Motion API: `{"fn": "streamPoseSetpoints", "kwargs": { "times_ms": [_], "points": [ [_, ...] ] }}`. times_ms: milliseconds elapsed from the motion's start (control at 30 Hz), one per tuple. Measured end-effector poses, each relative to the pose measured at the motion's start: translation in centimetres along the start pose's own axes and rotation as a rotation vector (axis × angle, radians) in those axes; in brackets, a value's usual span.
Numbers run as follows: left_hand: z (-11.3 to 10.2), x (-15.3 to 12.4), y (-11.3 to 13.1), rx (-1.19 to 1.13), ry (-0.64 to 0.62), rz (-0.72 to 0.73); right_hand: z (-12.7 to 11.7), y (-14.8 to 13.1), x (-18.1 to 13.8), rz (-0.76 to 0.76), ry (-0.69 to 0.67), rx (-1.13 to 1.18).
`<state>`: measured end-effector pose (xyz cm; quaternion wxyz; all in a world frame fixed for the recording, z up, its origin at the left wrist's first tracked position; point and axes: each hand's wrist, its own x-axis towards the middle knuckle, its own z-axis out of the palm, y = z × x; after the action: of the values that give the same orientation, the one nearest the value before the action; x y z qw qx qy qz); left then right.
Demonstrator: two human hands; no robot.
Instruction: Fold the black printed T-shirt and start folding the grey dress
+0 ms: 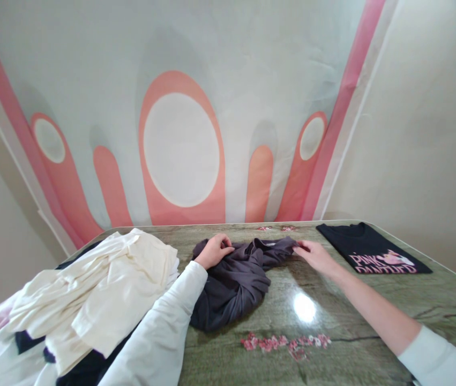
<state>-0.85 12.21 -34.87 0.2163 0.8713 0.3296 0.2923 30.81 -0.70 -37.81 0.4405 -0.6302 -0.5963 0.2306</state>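
Note:
A crumpled dark grey-purple garment [238,287] lies bunched on the table in front of me; its exact kind is hard to make out. My left hand [215,251] rests at its upper left, with fingers curled and closed on the cloth. At its far right corner, my right hand [314,256] pinches the fabric between thumb and fingers. The stretch of cloth between the hands is drawn toward the right, while the rest sits in loose folds.
A heap of cream, white and dark clothes [123,273] covers the table's left side. On the right lies a folded black T-shirt [368,246] with pink lettering. The wood-patterned table [292,356] has a pink blossom print and meets a patterned wall [284,80].

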Motion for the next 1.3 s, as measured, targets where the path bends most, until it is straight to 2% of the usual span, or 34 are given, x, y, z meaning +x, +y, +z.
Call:
{"fn": "streamPoseSetpoints", "kwargs": {
  "times_ms": [333, 467, 567, 767, 1033, 1200, 1300],
  "points": [
    [-0.6, 0.0, 0.2, -0.180, -0.066, 0.042, -0.9, 0.8, 0.7, -0.115, 0.156, -0.077],
    [-0.7, -0.3, 0.9, -0.202, -0.199, 0.063, -1.2, 0.8, 0.7, -0.126, 0.221, -0.060],
    [-0.5, -0.4, 1.4, -0.187, -0.283, 0.066, -1.3, 0.5, 0.6, -0.148, 0.160, -0.006],
    [0.6, -0.3, 1.6, -0.065, -0.185, 0.018, -1.2, 0.1, 0.4, -0.182, 0.104, 0.114],
    [1.2, -0.6, 1.8, 0.017, -0.220, 0.042, -1.4, -0.5, 0.3, -0.204, 0.093, 0.163],
    [0.8, -0.6, 2.2, -0.024, -0.227, 0.060, -1.4, -0.4, 0.4, -0.204, 0.086, 0.183],
    [0.5, -0.5, 2.1, -0.057, -0.177, 0.053, -1.4, -0.7, 0.4, -0.203, 0.074, 0.176]
  ]
}}
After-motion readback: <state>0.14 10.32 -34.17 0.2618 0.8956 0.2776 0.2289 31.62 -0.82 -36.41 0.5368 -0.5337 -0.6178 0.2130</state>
